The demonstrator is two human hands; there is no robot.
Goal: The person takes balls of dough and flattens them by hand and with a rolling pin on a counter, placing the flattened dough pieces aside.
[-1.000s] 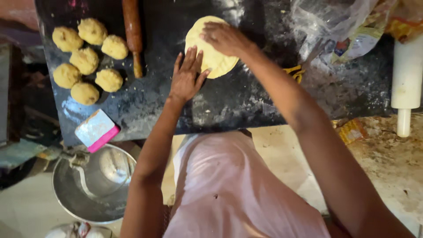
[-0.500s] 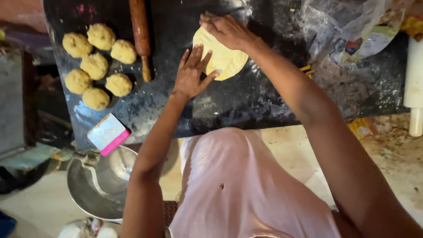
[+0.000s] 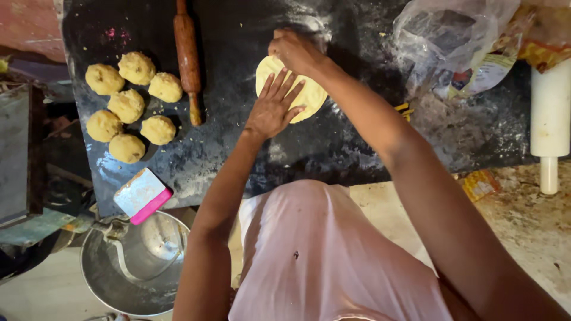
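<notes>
The dough disc [image 3: 297,89] looks thin, soft and tearable: left hand [image 3: 270,107] spread flat on it, right hand [image 3: 295,50] pinching its far rim.

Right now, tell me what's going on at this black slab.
A person presses a flat round yellow dough disc on the floured black slab. The left hand lies spread on its near edge; the right hand grips the far edge. Six yellow dough balls and a wooden rolling pin sit to the left.
</notes>
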